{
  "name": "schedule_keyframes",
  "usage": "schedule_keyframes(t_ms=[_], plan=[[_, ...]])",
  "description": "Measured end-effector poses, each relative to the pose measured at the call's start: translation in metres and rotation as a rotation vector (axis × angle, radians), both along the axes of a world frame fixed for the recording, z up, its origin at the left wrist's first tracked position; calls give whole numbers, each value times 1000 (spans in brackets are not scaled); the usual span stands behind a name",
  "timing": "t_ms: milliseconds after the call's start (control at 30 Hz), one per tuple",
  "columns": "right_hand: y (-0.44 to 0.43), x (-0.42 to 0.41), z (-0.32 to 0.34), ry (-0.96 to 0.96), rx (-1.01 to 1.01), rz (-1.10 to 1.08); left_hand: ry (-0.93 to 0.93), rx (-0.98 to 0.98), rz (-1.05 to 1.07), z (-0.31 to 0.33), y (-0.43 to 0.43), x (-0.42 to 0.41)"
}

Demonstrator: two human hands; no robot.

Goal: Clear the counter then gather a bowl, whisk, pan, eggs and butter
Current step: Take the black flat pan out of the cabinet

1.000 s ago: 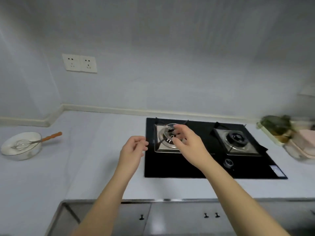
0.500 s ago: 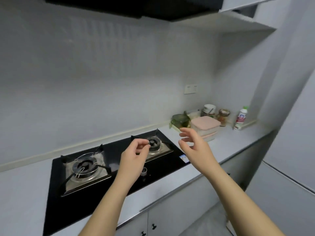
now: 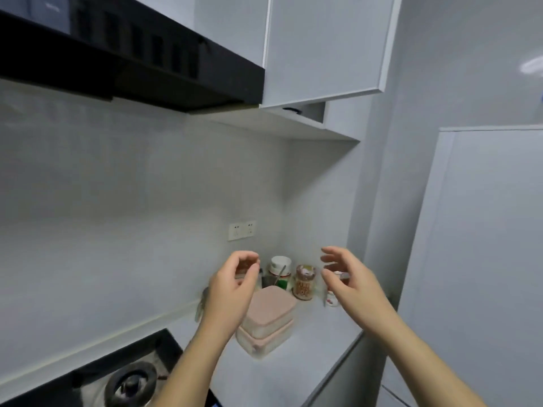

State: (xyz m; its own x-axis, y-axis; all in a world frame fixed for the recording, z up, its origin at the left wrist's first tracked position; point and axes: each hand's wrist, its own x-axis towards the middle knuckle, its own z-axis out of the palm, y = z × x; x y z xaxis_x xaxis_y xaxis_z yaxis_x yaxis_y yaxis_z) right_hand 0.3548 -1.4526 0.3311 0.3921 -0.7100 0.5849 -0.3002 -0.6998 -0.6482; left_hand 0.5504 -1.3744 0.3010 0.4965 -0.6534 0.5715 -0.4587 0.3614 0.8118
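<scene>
Both hands hover in the air above the right end of the white counter point(image 3: 296, 365), holding nothing. My left hand point(image 3: 232, 289) has its fingers loosely curled toward the thumb. My right hand point(image 3: 349, 280) is spread, fingers relaxed and slightly bent. Between and below them sit two stacked pink-lidded containers point(image 3: 269, 318). Behind those stand a white-lidded jar point(image 3: 280, 270) with a spoon in it and a clear jar point(image 3: 305, 282) with brown contents. A small bottle point(image 3: 332, 298) is partly hidden by my right hand. No bowl, whisk, pan, eggs or butter are in view.
A black gas hob point(image 3: 129, 380) fills the lower left, under a black range hood point(image 3: 132, 57). A white wall cabinet point(image 3: 323, 45) hangs above the corner. A wall socket point(image 3: 241, 230) is behind my left hand. A tall white panel point(image 3: 484, 245) stands at right.
My view has swung right and up, from the hob to the counter's corner. Both hands travelled with it and rose, still holding nothing. The bowl with the whisk has left the view.
</scene>
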Motion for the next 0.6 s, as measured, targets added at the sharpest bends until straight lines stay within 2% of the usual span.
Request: schedule_keyframes(t_ms=[300, 467, 600], plan=[[-127, -22, 55, -141, -70, -2, -245, -153, -42, 80, -133, -35], [-189, -12, 88, -183, -112, 108, -430, -218, 91, 120, -189, -43], [-243, -2, 118, -296, -125, 241, -566, -221, 238, 152, -228, -45]])
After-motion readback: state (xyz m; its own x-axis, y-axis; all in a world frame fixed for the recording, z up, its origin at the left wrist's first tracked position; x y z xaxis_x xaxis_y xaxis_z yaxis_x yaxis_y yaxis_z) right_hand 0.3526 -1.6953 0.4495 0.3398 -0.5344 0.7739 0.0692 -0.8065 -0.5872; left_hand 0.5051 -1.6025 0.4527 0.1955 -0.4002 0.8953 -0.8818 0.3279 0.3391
